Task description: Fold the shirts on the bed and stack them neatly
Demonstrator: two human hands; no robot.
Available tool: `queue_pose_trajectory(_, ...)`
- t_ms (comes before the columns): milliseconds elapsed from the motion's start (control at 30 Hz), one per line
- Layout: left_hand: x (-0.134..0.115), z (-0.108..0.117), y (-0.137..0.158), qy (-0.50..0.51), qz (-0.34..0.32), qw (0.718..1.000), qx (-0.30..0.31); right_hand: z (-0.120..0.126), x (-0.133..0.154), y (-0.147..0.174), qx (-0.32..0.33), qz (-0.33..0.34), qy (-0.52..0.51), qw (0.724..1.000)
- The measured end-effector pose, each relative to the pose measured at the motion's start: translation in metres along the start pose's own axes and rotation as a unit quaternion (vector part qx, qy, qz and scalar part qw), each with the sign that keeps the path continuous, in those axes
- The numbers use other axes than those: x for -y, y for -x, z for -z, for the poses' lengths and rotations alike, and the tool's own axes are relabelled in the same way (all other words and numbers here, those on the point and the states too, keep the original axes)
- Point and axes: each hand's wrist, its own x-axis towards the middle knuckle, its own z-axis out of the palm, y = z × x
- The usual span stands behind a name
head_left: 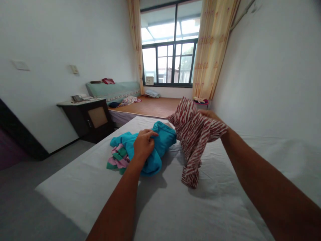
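Observation:
Raised above the bed, a red-and-white patterned garment (190, 127) hangs from my right hand (209, 115), which is closed on its upper far side; part of that hand is hidden behind the cloth. Its lower end hangs down close to the white sheet (215, 207). My left hand (144, 142) has its fingers curled over a crumpled turquoise garment (163, 142) lying on the sheet. Just left of it, from under the turquoise cloth, sticks out a pink-and-green striped garment (117, 157).
Beyond this bed stands another bed with a brown mat (155, 105), some clothes (130, 100) and a pale green headboard (115, 91). A dark bedside cabinet (85, 118) is at left. Behind are a window (173, 63), a small clock (149, 80) and yellow curtains (209, 50).

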Motion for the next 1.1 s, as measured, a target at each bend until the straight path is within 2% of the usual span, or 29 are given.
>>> queue_pose_trajectory(100, -0.005, 0.0, -0.001, 0.033, -0.019, 0.999, -0.021, -0.005, -0.022, 0.024, 0.104, -0.066, 0.16, 0.979)
queue_pose_trajectory(167, -0.019, -0.008, 0.005, 0.062, -0.073, 0.995, 0.023, -0.014, -0.026, 0.035, 0.147, -0.095, 0.273, 0.946)
queue_pose_trajectory(233, -0.039, -0.023, 0.016, 0.086, -0.164, 0.972, 0.143, -0.029, -0.021, 0.039, 0.134, -0.069, 0.313, 0.938)
queue_pose_trajectory(300, -0.057, -0.041, 0.031, 0.096, -0.268, 0.917, 0.28, -0.048, -0.009, 0.04, 0.119, -0.01, 0.294, 0.948)
queue_pose_trajectory(367, -0.071, -0.059, 0.045, 0.087, -0.345, 0.864, 0.357, -0.069, 0.004, 0.043, 0.158, 0.045, 0.266, 0.95)
queue_pose_trajectory(433, -0.078, -0.071, 0.055, 0.062, -0.375, 0.845, 0.376, -0.091, 0.012, 0.049, 0.215, 0.085, 0.273, 0.934)
queue_pose_trajectory(533, -0.079, -0.077, 0.063, 0.031, -0.365, 0.855, 0.367, -0.118, 0.013, 0.065, 0.293, 0.114, 0.354, 0.881)
queue_pose_trajectory(633, -0.078, -0.074, 0.064, 0.013, -0.358, 0.858, 0.367, -0.135, 0.006, 0.078, 0.346, 0.095, 0.454, 0.816)
queue_pose_trajectory(700, -0.078, -0.073, 0.064, 0.003, -0.352, 0.862, 0.364, -0.139, 0.005, 0.079, 0.346, 0.069, 0.488, 0.798)
queue_pose_trajectory(767, -0.079, -0.071, 0.064, 0.006, -0.352, 0.863, 0.362, -0.136, 0.009, 0.071, 0.306, 0.053, 0.493, 0.812)
queue_pose_trajectory(867, -0.078, -0.07, 0.064, 0.024, -0.358, 0.86, 0.363, -0.122, 0.028, 0.044, 0.188, 0.053, 0.435, 0.879)
queue_pose_trajectory(967, -0.078, -0.069, 0.065, 0.026, -0.346, 0.864, 0.366, -0.098, 0.053, 0.01, 0.049, 0.052, 0.25, 0.966)
queue_pose_trajectory(1000, -0.078, -0.069, 0.065, 0.023, -0.342, 0.865, 0.367, -0.088, 0.06, 0.001, -0.002, 0.048, 0.172, 0.984)
queue_pose_trajectory(1067, -0.078, -0.068, 0.065, 0.019, -0.338, 0.865, 0.369, -0.069, 0.066, -0.011, -0.089, 0.05, 0.059, 0.993)
queue_pose_trajectory(1100, -0.079, -0.067, 0.065, 0.017, -0.341, 0.864, 0.37, -0.061, 0.065, -0.013, -0.105, 0.054, 0.043, 0.992)
